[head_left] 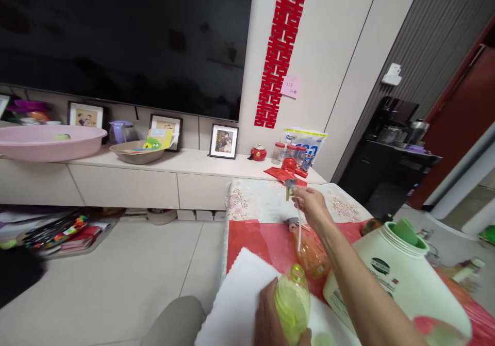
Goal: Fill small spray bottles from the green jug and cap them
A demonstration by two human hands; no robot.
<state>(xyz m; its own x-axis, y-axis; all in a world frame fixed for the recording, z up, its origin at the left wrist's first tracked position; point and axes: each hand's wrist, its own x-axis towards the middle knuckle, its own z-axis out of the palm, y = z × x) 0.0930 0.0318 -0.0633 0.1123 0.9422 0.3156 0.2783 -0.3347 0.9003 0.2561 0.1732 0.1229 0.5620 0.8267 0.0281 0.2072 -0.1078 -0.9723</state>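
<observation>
My left hand (270,317) is wrapped round a yellow-green plastic spray bottle (292,305) with its neck open, low in the view above a white cloth (235,305). My right hand (311,204) is raised over the table, pinching a grey spray head (291,187) whose thin white dip tube (299,230) hangs straight down. Below the tube lies an orange plastic bottle (311,256) on the red table cover (255,243). A large white detergent jug (394,279) with a green open mouth stands just right of my forearm.
A long white cabinet (127,181) runs under a dark TV screen, carrying a pink basin (48,142), picture frames, a beige bowl and jars. Books and clutter (58,232) lie on the tiled floor at left. A black counter with appliances (394,145) stands at right.
</observation>
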